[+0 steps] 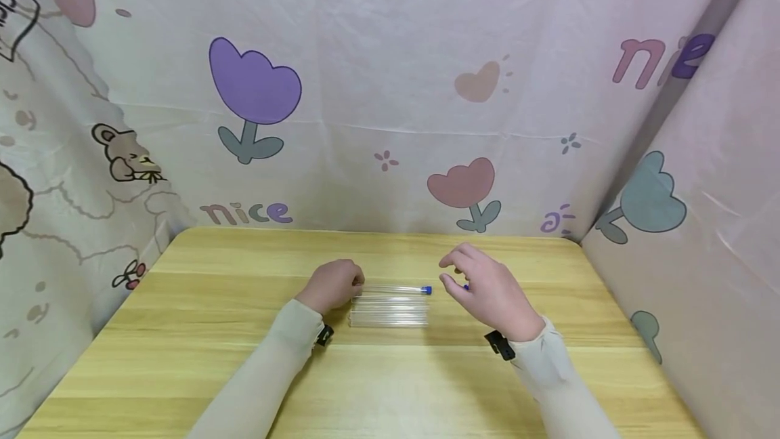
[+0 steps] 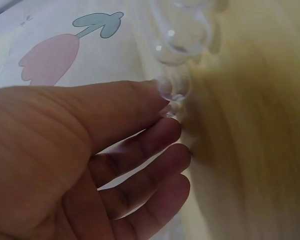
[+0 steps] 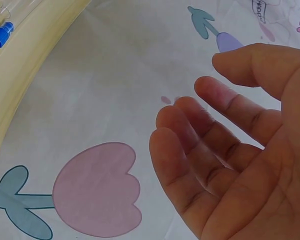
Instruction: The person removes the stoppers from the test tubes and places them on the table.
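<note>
Several clear test tubes (image 1: 390,312) lie side by side on the wooden table, between the two hands. The farthest one, a capped test tube (image 1: 393,288), has a blue cap (image 1: 427,290) at its right end. My left hand (image 1: 331,284) pinches its rounded left end between thumb and index finger; the left wrist view shows the clear round tip (image 2: 175,89) at those fingertips. To the right of the cap, my right hand (image 1: 487,288) hovers with fingers spread and relaxed, holding nothing. In the right wrist view the blue cap (image 3: 2,34) sits at upper left.
A bit of blue (image 1: 466,286) shows beneath the right hand, mostly hidden by it. The wooden table (image 1: 378,378) meets a printed curtain (image 1: 378,87) at its back edge, with curtain also on both sides.
</note>
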`<state>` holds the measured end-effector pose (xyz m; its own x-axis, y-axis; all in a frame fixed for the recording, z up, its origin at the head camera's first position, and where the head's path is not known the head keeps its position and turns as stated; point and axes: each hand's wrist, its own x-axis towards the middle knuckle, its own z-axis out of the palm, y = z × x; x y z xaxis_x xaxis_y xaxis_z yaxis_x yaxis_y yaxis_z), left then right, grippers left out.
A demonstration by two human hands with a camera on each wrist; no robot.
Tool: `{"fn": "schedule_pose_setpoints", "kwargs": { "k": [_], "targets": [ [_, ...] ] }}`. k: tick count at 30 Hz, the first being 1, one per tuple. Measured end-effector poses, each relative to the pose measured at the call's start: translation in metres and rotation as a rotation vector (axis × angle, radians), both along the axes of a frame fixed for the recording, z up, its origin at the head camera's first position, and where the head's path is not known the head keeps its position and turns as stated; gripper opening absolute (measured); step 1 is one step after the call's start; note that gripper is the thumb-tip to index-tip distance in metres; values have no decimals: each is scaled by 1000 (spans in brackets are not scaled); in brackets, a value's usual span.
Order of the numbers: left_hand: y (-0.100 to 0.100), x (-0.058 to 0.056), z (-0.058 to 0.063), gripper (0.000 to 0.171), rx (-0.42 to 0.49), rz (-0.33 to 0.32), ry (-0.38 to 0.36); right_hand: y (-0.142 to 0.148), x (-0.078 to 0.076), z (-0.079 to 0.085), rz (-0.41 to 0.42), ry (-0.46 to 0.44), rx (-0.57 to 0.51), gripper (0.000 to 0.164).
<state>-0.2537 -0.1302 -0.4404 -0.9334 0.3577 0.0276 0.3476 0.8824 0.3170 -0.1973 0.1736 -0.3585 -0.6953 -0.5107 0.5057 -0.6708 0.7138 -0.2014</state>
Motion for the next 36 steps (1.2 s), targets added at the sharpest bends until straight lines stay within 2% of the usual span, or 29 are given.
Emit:
{"fn": "schedule_pose_setpoints", "kwargs": {
  "k": [5,14,24,31,36],
  "targets": [
    [0,-1,-3,5,7,3,-3,-1,1,1,0,-20,16,12],
    [0,-3,-9,5,29,-9,36,-2,3,2,-9,-73,29,12],
    [0,-3,-8,6,27,-8,72,-2,2,0,-11,-65,27,11],
    [-1,-1,-12,8,45,-9,64,-1,3,-3,-3,-80,21,12],
    [-1,-3,-10,9,52,-11,91,-1,2,-2,-23,-75,17,12]
  ]
}}
